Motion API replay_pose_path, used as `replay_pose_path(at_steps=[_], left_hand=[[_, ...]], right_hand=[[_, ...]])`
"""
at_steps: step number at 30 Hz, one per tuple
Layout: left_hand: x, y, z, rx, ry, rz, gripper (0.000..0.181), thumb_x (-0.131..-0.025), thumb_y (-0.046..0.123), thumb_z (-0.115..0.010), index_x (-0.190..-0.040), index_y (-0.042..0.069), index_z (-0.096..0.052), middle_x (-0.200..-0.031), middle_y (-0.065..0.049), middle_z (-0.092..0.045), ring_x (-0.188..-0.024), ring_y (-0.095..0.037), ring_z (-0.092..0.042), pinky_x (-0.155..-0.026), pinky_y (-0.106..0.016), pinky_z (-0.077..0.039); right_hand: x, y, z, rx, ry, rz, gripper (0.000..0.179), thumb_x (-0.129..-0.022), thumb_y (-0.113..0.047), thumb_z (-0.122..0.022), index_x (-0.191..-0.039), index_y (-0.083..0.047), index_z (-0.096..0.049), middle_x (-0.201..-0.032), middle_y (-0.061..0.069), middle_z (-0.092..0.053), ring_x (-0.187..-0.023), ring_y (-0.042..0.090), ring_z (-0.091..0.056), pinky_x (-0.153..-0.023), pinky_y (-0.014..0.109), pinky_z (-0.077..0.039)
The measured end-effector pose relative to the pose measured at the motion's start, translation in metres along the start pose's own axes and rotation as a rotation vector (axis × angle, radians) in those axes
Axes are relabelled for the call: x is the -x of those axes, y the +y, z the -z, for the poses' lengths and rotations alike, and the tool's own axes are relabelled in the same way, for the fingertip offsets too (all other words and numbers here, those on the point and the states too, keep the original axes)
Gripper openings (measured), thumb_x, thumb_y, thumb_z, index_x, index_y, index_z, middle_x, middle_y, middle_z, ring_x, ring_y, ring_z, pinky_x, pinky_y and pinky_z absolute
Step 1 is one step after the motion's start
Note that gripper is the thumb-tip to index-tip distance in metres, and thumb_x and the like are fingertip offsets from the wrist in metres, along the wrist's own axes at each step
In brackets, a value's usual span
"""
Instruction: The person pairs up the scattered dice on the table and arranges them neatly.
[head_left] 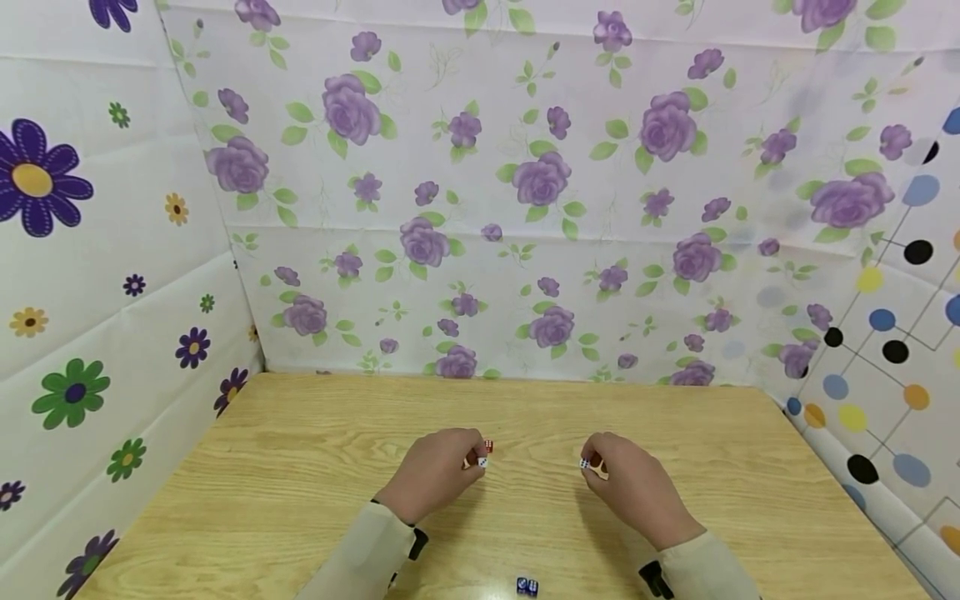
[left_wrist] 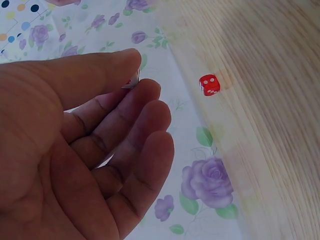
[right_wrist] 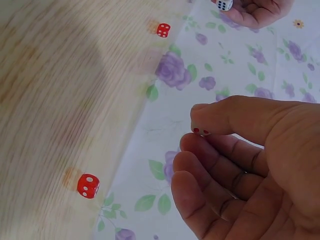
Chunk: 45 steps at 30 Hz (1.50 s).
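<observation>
My left hand (head_left: 438, 473) pinches a white die (head_left: 482, 462) between thumb and fingertip, above the wooden table. My right hand (head_left: 636, 483) likewise pinches another white die (head_left: 584, 463) at its fingertips; two red pips show on that die (right_wrist: 201, 131) in the right wrist view. Just beyond the left fingertips a red die (head_left: 489, 446) sits on the table, also seen as the red die (left_wrist: 209, 85) in the left wrist view. A second red die (right_wrist: 88, 186) lies on the tabletop near my right hand, mostly hidden by that hand in the head view.
Two dark blue dice (head_left: 527, 587) stand side by side at the near edge of the head view. The wooden table (head_left: 360, 408) meets a flower-print cloth (head_left: 495, 275) at the back. Patterned cloths also hang at both sides.
</observation>
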<state>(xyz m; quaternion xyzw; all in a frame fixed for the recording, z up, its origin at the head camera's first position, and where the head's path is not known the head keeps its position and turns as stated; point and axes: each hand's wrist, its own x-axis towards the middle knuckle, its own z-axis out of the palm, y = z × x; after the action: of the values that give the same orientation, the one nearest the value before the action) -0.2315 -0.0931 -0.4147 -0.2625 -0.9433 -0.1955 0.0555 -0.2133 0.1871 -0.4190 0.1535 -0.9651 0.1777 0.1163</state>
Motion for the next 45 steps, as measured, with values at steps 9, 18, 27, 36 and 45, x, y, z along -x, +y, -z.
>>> replay_pose_path(at_steps=[9,18,27,36,45], left_hand=[[0.0008,-0.0025,-0.0013,-0.023,0.022,-0.022,0.011,-0.085,0.023,-0.072,-0.091,0.020,-0.063,-0.081,0.011,-0.060,-0.068,0.001,-0.052,-0.060,-0.021,-0.045],[0.0001,-0.0023,-0.0002,-0.011,-0.002,-0.018,0.007,-0.087,0.022,-0.068,-0.092,0.019,-0.065,-0.079,0.012,-0.059,-0.067,0.000,-0.052,-0.059,-0.022,-0.046],[0.0000,-0.0025,-0.0011,-0.017,-0.007,-0.006,0.003,-0.088,0.022,-0.065,-0.090,0.020,-0.064,-0.078,0.013,-0.057,-0.067,-0.001,-0.050,-0.059,-0.022,-0.044],[-0.0009,-0.0017,-0.0002,-0.008,-0.012,-0.012,0.009,-0.085,0.024,-0.071,-0.089,0.021,-0.064,-0.079,0.014,-0.058,-0.069,0.000,-0.052,-0.061,-0.022,-0.046],[-0.0017,0.0013,-0.0009,0.000,-0.046,-0.025,0.009,-0.082,0.026,-0.075,-0.084,0.023,-0.067,-0.076,0.018,-0.058,-0.068,0.003,-0.052,-0.062,-0.020,-0.046]], right_hand=[[0.0000,-0.0002,-0.0001,0.001,-0.013,-0.007,0.015,-0.081,-0.016,-0.074,-0.083,-0.021,-0.060,-0.075,-0.013,-0.054,-0.068,0.006,-0.052,-0.058,0.024,-0.043],[0.0005,0.0019,-0.0018,0.016,-0.012,-0.001,0.014,-0.081,-0.018,-0.072,-0.081,-0.024,-0.059,-0.073,-0.014,-0.051,-0.062,0.002,-0.045,-0.054,0.024,-0.040],[0.0007,0.0028,-0.0022,0.018,-0.026,-0.004,0.013,-0.082,-0.018,-0.069,-0.081,-0.024,-0.058,-0.073,-0.013,-0.050,-0.061,0.004,-0.044,-0.053,0.024,-0.038],[0.0012,0.0015,-0.0021,0.016,-0.027,-0.001,0.016,-0.081,-0.017,-0.073,-0.080,-0.024,-0.057,-0.072,-0.014,-0.050,-0.061,0.003,-0.045,-0.054,0.023,-0.039],[0.0004,0.0005,-0.0063,0.007,-0.059,0.010,0.015,-0.080,-0.018,-0.074,-0.080,-0.024,-0.060,-0.073,-0.015,-0.053,-0.065,0.002,-0.049,-0.057,0.023,-0.042]])
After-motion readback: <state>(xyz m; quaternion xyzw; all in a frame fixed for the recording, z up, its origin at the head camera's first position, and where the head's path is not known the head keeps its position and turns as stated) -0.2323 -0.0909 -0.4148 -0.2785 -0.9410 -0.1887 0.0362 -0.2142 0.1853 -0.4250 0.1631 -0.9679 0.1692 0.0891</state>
